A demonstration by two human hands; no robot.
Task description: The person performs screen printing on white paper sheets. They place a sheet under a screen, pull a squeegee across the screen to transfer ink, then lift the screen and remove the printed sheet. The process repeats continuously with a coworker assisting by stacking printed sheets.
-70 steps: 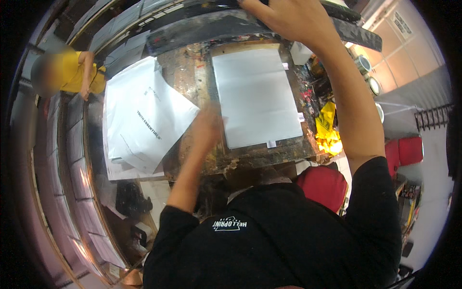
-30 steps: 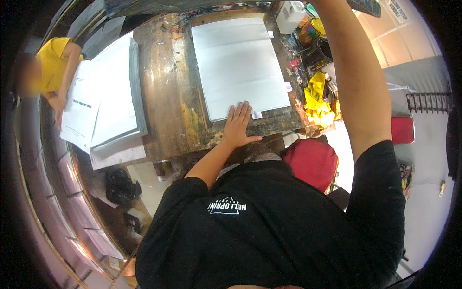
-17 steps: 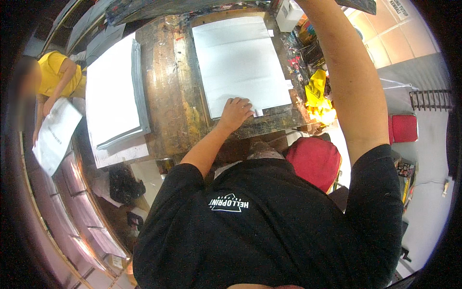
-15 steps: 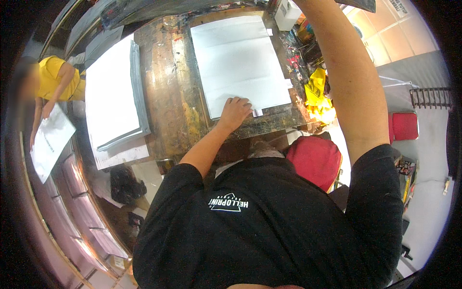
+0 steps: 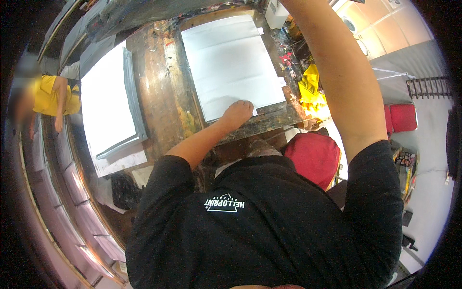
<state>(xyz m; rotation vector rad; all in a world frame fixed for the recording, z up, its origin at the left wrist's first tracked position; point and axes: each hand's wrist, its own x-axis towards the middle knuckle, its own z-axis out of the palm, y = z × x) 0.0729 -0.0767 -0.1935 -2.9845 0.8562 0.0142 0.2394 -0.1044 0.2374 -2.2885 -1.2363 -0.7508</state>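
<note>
I've got the left hand [image 5: 238, 113] right at the near edge of the white sheet [image 5: 228, 67], knuckles up, its fingers [image 5: 246, 105] curled close together; whether they pinch that edge or just rest on it, I can't tell from here. From those fingers the sheet stretches off toward 11 o'clock, lying flat, faint creases across it, long axis running from just short of 12 down to just short of 6. The left is clearly the nearer: the right forearm [image 5: 337, 72] sweeps up past 2 o'clock and out through the top of my view, so I can't read the fingers on that side at all. One white tab [image 5: 254, 112] sits just beside the left fingers at 4, and a second tab [image 5: 281, 82] juts out at 2. Now the surface [image 5: 159, 77]: worn brown wood crusted with paint, running across to a thick paper stack [image 5: 108, 103] over at 9. A long dark panel [image 5: 159, 19] crosses between 10 and 11; there's a white container [image 5: 276, 14] just past 12, and crumpled yellow material [image 5: 309, 82] between 2 and 3. Out into the room: a red seat [image 5: 313, 159] between 4 and 5, a red chair [image 5: 403, 117] far off at 3, long racks [image 5: 91, 222] at 8, and a person in a yellow shirt [image 5: 47, 96] beyond the stack at 9.
</note>
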